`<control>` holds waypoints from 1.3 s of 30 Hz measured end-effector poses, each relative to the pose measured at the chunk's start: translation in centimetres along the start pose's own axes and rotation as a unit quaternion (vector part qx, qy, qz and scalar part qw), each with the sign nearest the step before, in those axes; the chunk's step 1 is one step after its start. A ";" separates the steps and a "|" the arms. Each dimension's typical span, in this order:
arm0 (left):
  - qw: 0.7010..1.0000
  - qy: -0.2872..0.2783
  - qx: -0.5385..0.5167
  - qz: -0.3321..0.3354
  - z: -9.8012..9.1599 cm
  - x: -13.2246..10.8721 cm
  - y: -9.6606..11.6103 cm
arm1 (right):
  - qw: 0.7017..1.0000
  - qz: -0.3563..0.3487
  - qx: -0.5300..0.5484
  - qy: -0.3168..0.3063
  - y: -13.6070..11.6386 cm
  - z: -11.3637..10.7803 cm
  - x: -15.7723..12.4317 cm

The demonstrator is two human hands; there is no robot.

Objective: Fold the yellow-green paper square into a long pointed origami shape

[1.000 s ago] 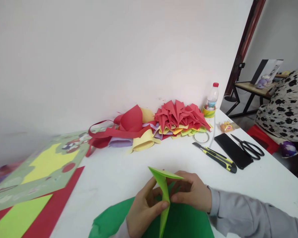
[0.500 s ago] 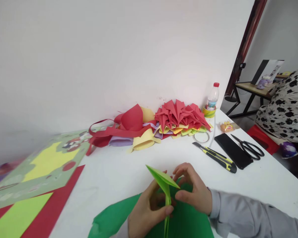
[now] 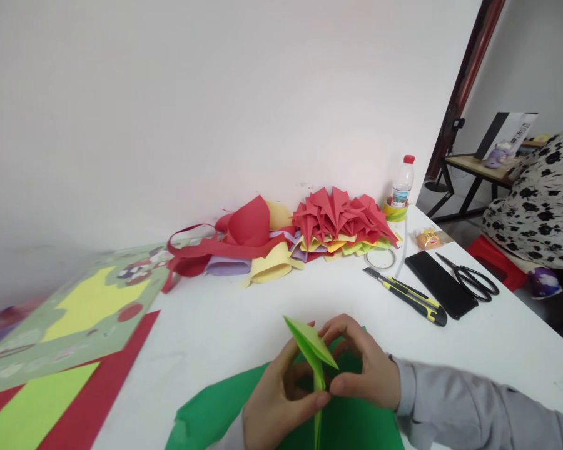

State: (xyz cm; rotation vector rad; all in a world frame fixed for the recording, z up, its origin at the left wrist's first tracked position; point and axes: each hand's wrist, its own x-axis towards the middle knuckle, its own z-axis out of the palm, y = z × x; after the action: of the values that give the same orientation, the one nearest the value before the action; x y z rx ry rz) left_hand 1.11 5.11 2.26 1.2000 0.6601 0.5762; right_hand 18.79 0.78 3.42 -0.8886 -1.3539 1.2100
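A folded light green paper piece [image 3: 313,350] stands upright near the table's front edge, its pointed flap tilted to the left. My left hand [image 3: 276,400] pinches its lower stem between thumb and fingers. My right hand [image 3: 363,369], in a grey sleeve, curls around it from the right, with fingertips on the flap's edge. Both hands hover over a dark green sheet [image 3: 216,415] lying flat on the white table [image 3: 225,319].
A heap of folded red, yellow and purple paper pieces [image 3: 338,222] lies by the wall with a water bottle [image 3: 401,184]. A utility knife [image 3: 406,297], black case [image 3: 441,284], scissors [image 3: 471,278] and tape ring [image 3: 381,258] lie right. Coloured sheets [image 3: 65,350] cover the left. A person in floral cloth [image 3: 539,200] sits far right.
The paper piece has sunk lower and its stem has been pressed narrower. My right fingers have lifted and curled over the flap. The left hand's pinch stays in place.
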 end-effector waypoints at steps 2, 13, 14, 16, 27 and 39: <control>1.000 -0.003 -0.004 -0.003 -0.2 0.0 -0.2 | 1.000 -0.011 0.011 0.002 0.0 0.0 0.0; 1.000 0.009 0.018 -0.008 -0.1 0.1 -0.6 | 1.000 -0.001 -0.022 0.012 0.1 0.2 0.1; 1.000 0.008 0.019 -0.010 0.0 0.1 -0.6 | 1.000 0.000 -0.021 0.013 0.1 0.2 0.1; 1.000 0.006 0.019 -0.009 0.0 0.1 -0.5 | 1.000 0.004 -0.021 0.018 0.1 0.2 0.1; 1.000 -0.005 0.014 -0.013 -0.4 0.2 -0.5 | 0.999 0.022 0.020 0.021 0.4 0.1 0.2; 0.999 -0.007 0.021 -0.026 -0.7 0.3 -0.3 | 0.999 0.026 0.035 0.027 0.4 0.2 0.2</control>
State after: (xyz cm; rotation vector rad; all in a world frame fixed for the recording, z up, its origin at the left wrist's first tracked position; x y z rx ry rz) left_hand 0.87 5.67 1.75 1.2219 0.6920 0.5123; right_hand 18.57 0.99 3.09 -0.9055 -1.2450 1.2570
